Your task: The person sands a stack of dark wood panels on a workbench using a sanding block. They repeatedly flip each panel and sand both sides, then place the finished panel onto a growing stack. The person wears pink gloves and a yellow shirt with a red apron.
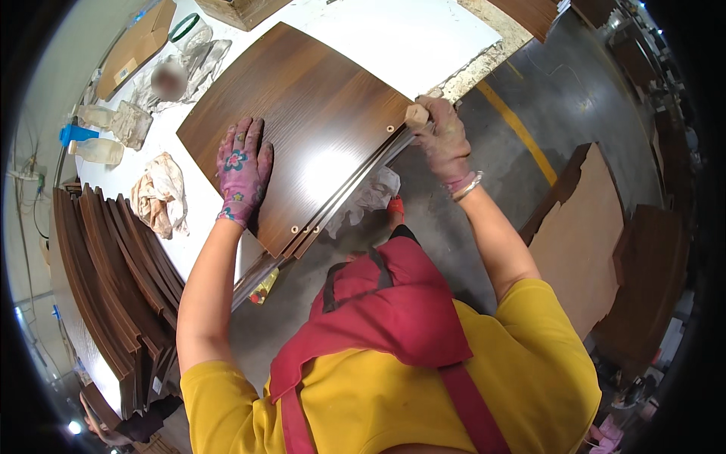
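A dark brown wood-grain panel (295,113) lies on top of a short stack of similar panels on the white worktable. Small round holes with pale rims show near its right-hand corners. Flat on its left part rests my left hand (243,168), in a pink flowered glove, fingers stretched out. My right hand (446,144), in a stained pinkish glove, is at the panel's far right corner. Its fingers close round a small tan block (417,116), which is against or very near that edge; exact contact is hard to make out.
A crumpled stained cloth (160,195), plastic bottle (101,150) and clear jar with a green rim (189,32) sit on the table's left. Curved brown panels (113,280) stand stacked at left. Right, cardboard (578,242) leans by more panels; a yellow line (522,136) marks the floor.
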Tool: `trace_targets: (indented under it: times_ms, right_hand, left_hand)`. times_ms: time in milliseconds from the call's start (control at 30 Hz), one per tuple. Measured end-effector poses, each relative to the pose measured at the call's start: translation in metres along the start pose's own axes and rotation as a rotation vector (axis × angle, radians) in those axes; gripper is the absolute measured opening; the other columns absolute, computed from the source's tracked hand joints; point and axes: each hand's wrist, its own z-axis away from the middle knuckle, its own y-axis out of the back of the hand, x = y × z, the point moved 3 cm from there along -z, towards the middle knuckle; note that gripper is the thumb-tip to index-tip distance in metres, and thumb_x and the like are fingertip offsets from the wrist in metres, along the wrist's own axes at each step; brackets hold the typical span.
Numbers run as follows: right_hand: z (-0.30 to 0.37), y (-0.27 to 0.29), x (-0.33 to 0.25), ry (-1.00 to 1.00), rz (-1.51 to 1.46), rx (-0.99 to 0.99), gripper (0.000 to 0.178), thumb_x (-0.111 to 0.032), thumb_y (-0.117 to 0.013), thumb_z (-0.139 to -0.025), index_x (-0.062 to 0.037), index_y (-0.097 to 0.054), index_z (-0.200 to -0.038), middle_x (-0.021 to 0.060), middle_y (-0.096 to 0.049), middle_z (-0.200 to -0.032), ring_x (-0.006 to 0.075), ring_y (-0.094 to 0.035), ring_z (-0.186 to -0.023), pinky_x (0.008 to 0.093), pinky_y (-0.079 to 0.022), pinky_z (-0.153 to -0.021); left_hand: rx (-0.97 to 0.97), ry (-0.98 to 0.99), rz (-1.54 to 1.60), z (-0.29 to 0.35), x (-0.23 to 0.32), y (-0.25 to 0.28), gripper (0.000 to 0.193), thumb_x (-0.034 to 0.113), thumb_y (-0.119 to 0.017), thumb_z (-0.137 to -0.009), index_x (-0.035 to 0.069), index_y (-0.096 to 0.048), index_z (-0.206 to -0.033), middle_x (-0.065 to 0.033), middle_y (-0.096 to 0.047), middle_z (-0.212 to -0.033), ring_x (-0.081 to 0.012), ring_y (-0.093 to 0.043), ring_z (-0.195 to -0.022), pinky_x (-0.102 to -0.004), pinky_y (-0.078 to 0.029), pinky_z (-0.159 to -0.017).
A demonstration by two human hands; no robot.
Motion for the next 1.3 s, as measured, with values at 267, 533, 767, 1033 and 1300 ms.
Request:
trace_targets:
  times_ms: [267,533,767,1033,1300]
  right_hand:
    - [0.033,-0.036,-0.046,0.055,-0.138,-0.053,0.030,-0.023,-0.071,-0.089,-0.0029,-0.061,-0.110,0.0134,-0.064,-0.098,0.0282,-0.064,-0.091,0.0393,-0.052,-0.084]
    - [0.058,-0.062,-0.082,0.127,-0.016,-0.126,0.027,-0.017,-0.070,-0.084,-0.0061,-0.062,-0.108,0.0161,-0.061,-0.097,0.0358,-0.061,-0.089,0.0411,-0.050,-0.078]
    - [0.133,-0.145,-0.182,0.350,0.032,-0.677,0.018,-0.021,-0.064,-0.083,-0.0081,-0.061,-0.095,0.0127,-0.063,-0.086,0.0337,-0.063,-0.083,0.0453,-0.051,-0.071]
    - [0.093,-0.092,-0.121,0.133,-0.240,-0.486,0.027,-0.027,-0.062,-0.091,-0.0072,-0.063,-0.110,0.0141,-0.064,-0.096,0.0353,-0.063,-0.081,0.0439,-0.051,-0.074]
    - [-0.003,0.016,-0.007,-0.027,-0.048,0.015,0.036,-0.026,-0.071,-0.089,-0.0052,-0.061,-0.117,0.0124,-0.064,-0.102,0.0276,-0.064,-0.089,0.0374,-0.051,-0.083]
  left_hand:
    - [0.024,-0.009,0.046,-0.002,-0.003,0.001,0.049,0.034,-0.049,-0.100,0.014,-0.048,-0.145,-0.0127,-0.045,-0.150,-0.0363,-0.037,-0.141,-0.0468,-0.026,-0.118]
    - [0.091,0.035,0.061,0.006,-0.011,-0.013,0.050,0.039,-0.050,-0.099,0.016,-0.049,-0.143,-0.0099,-0.046,-0.150,-0.0349,-0.037,-0.141,-0.0485,-0.025,-0.118]
    - [0.049,0.063,0.091,0.002,-0.007,-0.007,0.050,0.039,-0.049,-0.099,0.017,-0.049,-0.143,-0.0094,-0.044,-0.151,-0.0353,-0.036,-0.142,-0.0496,-0.025,-0.117]
    - [0.077,0.031,0.076,0.003,-0.004,0.003,0.045,0.030,-0.053,-0.098,0.013,-0.053,-0.140,-0.0124,-0.050,-0.146,-0.0370,-0.042,-0.138,-0.0467,-0.031,-0.115]
    - [0.041,0.035,0.060,-0.002,0.001,0.004,0.045,0.028,-0.053,-0.098,0.013,-0.052,-0.140,-0.0123,-0.048,-0.147,-0.0355,-0.041,-0.139,-0.0452,-0.031,-0.116]
